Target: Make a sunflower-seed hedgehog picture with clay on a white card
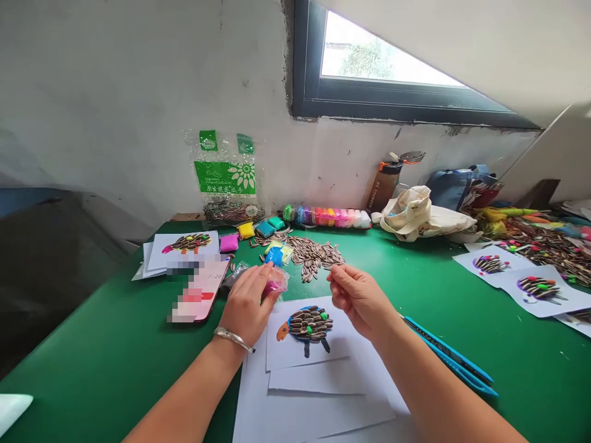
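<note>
My left hand (pixel 247 301), wearing a silver bangle, closes its thumb and fingers around a clear packet of pink modelling clay (pixel 277 280). My right hand (pixel 356 296) is raised, thumb and forefinger pinched together; whatever is between them is too small to make out. Below and between the hands lies a white card (pixel 286 357) bearing a turtle-like picture (pixel 310 326). Its body is striped sunflower seeds with green clay dots, its head orange-brown, its legs dark. Just beyond my hands are a blue clay packet (pixel 274 255) and a pile of sunflower seeds (pixel 314 252).
A phone (pixel 203 289) and finished seed-picture cards (pixel 159 246) lie left. Behind stand a seed bag (pixel 228 184), a clay row (pixel 327 217) and a bottle (pixel 385 184). Blue tweezers and a cutter (pixel 455 357) lie right, near more seed pictures (pixel 540 289) and a cloth bag (pixel 420 215).
</note>
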`<state>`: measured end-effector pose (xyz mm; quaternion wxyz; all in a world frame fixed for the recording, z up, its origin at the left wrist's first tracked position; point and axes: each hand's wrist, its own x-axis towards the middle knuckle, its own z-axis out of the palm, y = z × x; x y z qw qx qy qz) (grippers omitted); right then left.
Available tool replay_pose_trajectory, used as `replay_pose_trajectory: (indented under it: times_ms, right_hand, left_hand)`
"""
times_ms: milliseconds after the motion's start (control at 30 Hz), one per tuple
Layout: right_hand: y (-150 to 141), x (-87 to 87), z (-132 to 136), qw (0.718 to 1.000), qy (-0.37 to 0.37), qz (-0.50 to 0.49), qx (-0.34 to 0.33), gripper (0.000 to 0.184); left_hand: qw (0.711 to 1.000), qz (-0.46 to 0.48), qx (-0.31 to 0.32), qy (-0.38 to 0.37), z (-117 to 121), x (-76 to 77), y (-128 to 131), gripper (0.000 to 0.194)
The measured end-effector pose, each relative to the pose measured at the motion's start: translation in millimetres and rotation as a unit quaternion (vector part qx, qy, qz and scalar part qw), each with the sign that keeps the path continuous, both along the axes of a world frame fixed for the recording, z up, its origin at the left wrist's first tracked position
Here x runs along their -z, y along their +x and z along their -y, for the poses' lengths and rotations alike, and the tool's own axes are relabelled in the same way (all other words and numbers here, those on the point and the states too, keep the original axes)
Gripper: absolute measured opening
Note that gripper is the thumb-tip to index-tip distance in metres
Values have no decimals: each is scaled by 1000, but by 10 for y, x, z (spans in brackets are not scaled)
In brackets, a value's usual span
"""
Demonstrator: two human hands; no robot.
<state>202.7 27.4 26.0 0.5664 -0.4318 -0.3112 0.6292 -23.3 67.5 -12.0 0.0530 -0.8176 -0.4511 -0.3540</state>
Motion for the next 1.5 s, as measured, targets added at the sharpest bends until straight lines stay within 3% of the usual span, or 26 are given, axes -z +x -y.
replay_pose_trajectory:
  times_ms: [133,367,533,667,800,1033,1167,1333,1500]
  right_hand:
    - [-25,34,3,999,4,2,-33,29]
    - [-88,65,10,990,6,85,-108,28]
    - [-59,92,-35,979,14,192,-70,32]
    - [-25,79,-42,986,25,160,-48,23]
    - [-41,87,-35,989,-13,126,-77,33]
    - [-18,87,-35,970,1,234,-69,32]
    - [-4,64,-40,976,20,205,-78,24]
    - [-39,89,-35,983,-8,155,-96,35]
    - [1,101,-36,972,16,222,-79,44]
  left_hand:
    - [999,-40,-23,-17,-104,106,-66,43]
    - [993,-75,-66,-63,-105,104,-64,45]
    - [991,-86,-72,-79,-90,94,-49,51]
    - [987,-98,-79,-102,-95,70,-63,55]
    - [985,-93,-97,-108,-119,55,-94,53]
    - [984,-99,-94,-116,-92,33,-54,55]
    - [981,-107,-91,-133,-53,9,-25,61]
    - [984,-108,-80,-121,-29,22,-24,61]
    - [992,-82,-47,-81,-35,34,-41,57]
